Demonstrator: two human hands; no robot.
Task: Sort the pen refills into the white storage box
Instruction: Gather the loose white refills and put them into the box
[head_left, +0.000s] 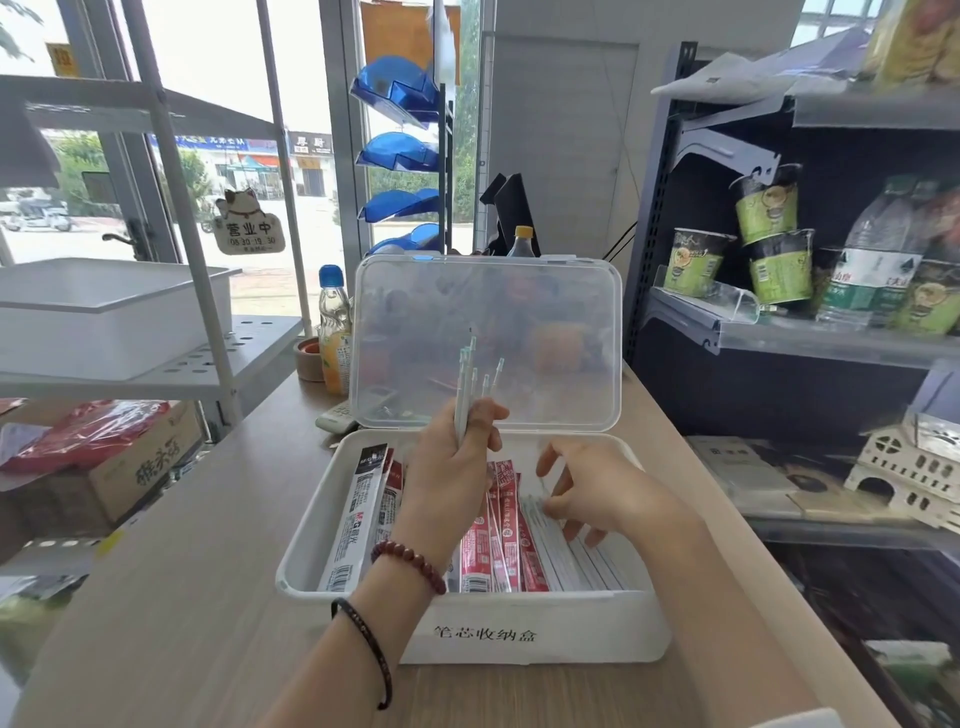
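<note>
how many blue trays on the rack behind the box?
4 blue trays on the rack: top tray, second tray, third tray, lowest tray just above the open lid. More may be hidden behind it.

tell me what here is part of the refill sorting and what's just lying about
Job: white storage box; loose refills in left hand; right hand; red refill packets; white refills in box.
Lying about: soda bottle; tape roll; noodle cups.

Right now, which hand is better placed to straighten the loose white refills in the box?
Probably the right hand: it is down on the loose white refills at the right of the white storage box. The left hand is occupied, gripping a bundle of refills upright above it.
</note>
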